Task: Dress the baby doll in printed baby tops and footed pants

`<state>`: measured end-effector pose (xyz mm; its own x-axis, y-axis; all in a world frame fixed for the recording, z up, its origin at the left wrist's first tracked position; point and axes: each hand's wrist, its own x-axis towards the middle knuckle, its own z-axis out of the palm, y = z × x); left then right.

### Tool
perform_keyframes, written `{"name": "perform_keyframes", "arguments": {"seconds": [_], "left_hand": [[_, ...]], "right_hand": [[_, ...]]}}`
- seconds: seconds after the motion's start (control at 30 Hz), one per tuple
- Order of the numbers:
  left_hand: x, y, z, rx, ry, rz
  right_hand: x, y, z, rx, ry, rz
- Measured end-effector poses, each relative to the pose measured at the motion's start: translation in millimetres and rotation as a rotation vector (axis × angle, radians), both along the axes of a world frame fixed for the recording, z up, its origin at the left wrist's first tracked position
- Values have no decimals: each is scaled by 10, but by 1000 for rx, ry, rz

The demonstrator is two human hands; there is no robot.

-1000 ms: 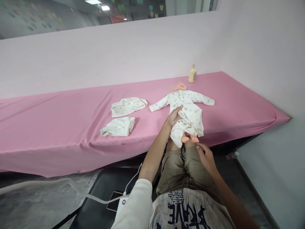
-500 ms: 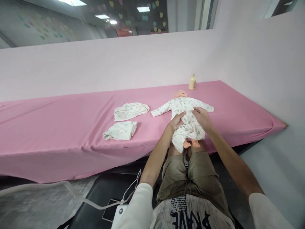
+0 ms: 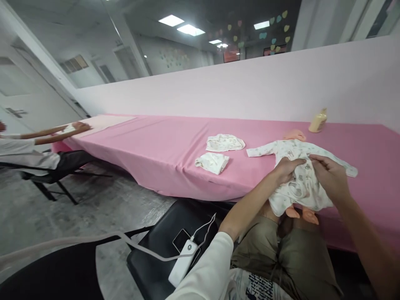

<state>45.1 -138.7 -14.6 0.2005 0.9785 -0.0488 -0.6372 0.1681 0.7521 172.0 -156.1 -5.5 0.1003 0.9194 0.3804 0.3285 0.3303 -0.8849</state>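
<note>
A baby doll (image 3: 294, 134) lies on its back at the near edge of the pink-covered table, its feet (image 3: 309, 215) sticking out over my knees. It wears a white printed baby gown (image 3: 301, 183) with long sleeves spread to both sides. My left hand (image 3: 288, 170) is closed on the gown's front at the doll's middle, thumb on top. Just across from it, my right hand (image 3: 331, 177) pinches the cloth between thumb and fingers. The fingertips of the two hands are a little apart. What lies under the cloth is hidden.
Two folded white baby garments, one (image 3: 225, 143) behind the other (image 3: 212, 162), lie left of the doll on the pink cloth (image 3: 168, 146). A lotion bottle (image 3: 318, 121) stands behind. A power bank (image 3: 183, 260) and phone rest on a chair. At far left sits another person (image 3: 25, 148).
The view has swung left, bringing the other person and more of the table into sight. Both my hands stay on the gown's front; my right fingers look more tightly pinched.
</note>
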Motion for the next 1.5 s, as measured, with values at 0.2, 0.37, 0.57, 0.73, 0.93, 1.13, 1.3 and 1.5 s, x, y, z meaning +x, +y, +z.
{"name": "perform_keyframes", "arguments": {"seconds": [0.2,0.37,0.57,0.73,0.93,1.13,1.3,1.5], "left_hand": [[-286,51,77,-89,-125,80],[-671,-34,15,-143,-209,196],[-1069,-144,-23,-222,-310,387],[-1186,-353,-83,-260,-352,413],[-1326,-480,-240,-340,-353,455],[-1421,-624,-296,-323,-378,488],[-1095,-888,-324,-315,-299,370],[-841,-937,-384,-341,-283,417]], "right_hand": [[8,23,-144,-203,-223,27],[26,20,-193,-200,-294,124],[103,-40,-217,-161,-291,162],[60,30,-278,-133,-363,212],[-163,97,-159,-203,-546,253],[-266,-270,-93,-223,-845,197],[-385,-572,-138,-360,-887,225],[-381,-457,-186,-545,-376,216]]}}
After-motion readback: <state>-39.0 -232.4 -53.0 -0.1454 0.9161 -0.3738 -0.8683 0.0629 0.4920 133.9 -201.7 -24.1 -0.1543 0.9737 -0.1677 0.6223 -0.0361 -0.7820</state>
